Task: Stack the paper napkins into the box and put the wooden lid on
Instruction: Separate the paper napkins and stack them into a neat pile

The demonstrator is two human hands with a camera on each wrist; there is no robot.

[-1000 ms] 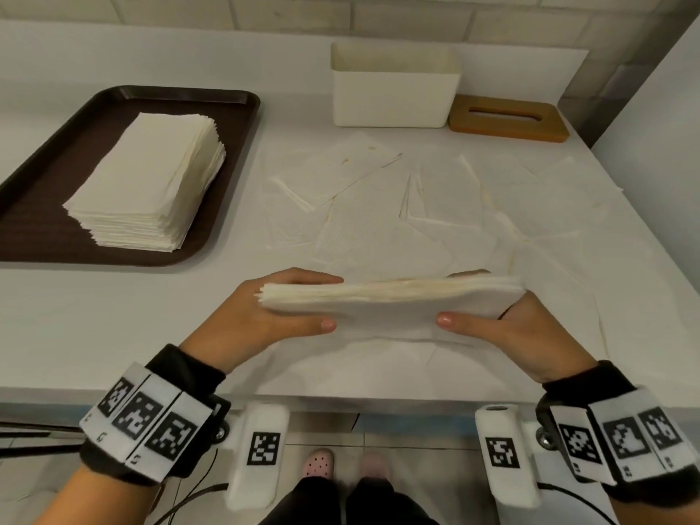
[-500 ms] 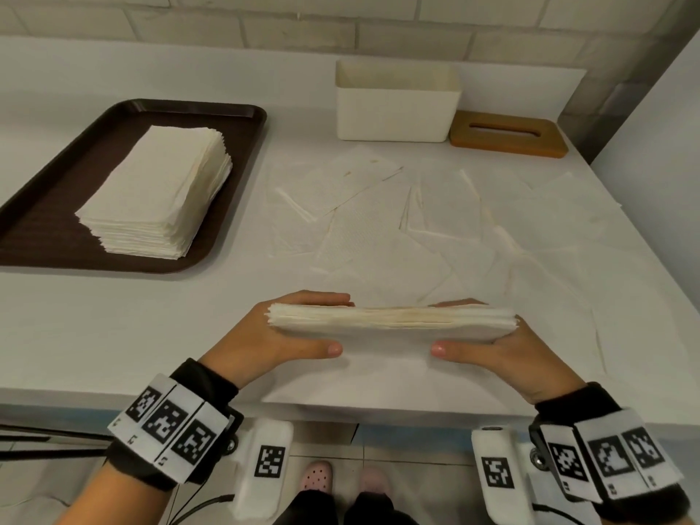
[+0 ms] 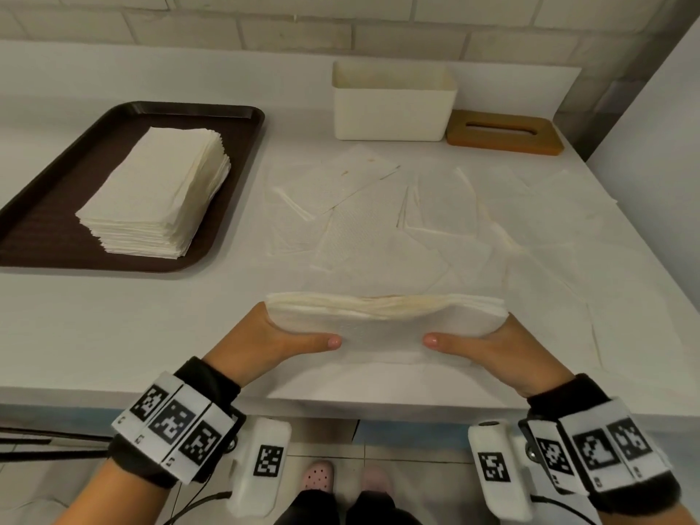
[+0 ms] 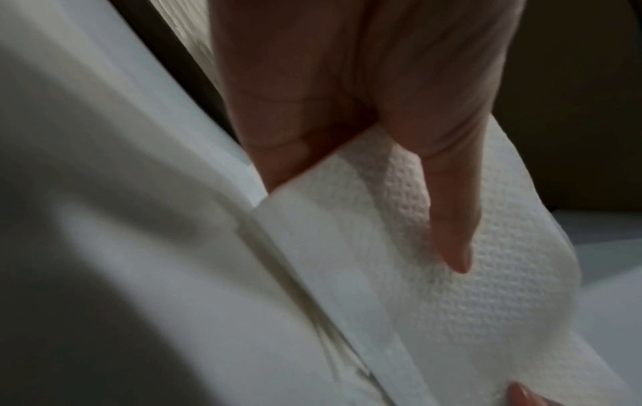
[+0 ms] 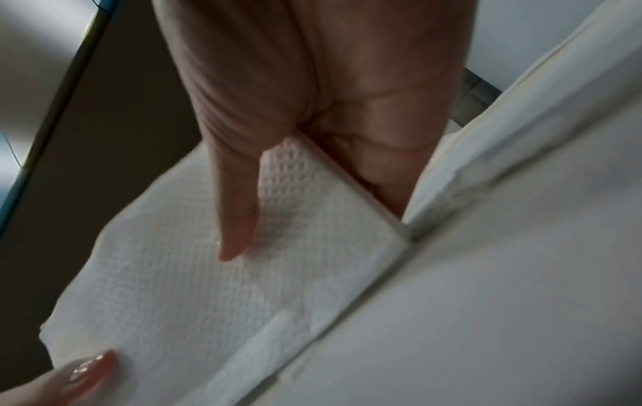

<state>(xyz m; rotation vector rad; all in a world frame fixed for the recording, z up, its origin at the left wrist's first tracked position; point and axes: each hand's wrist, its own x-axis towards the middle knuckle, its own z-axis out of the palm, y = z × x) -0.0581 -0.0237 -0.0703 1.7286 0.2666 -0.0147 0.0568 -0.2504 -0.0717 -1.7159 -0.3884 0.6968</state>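
A bundle of white paper napkins (image 3: pixel 382 316) stands on its long edge near the table's front edge. My left hand (image 3: pixel 272 335) grips its left end and my right hand (image 3: pixel 492 346) grips its right end, thumbs on the near face, fingers hidden behind. The left wrist view shows my left thumb (image 4: pixel 444 192) on the embossed napkin (image 4: pixel 451 302). In the right wrist view my right thumb (image 5: pixel 236 206) lies on the napkin (image 5: pixel 208 302). The open white box (image 3: pixel 390 108) stands at the back, the slotted wooden lid (image 3: pixel 503 132) flat on the table to its right.
A dark brown tray (image 3: pixel 57 191) at the left carries a tall stack of napkins (image 3: pixel 159 191). Several loose napkins (image 3: pixel 378 221) lie spread over the table between my hands and the box. A white wall borders the table on the right.
The bundle, tilted up at its right end before, is now level and turned more onto its edge. Both hands have kept their hold on it.
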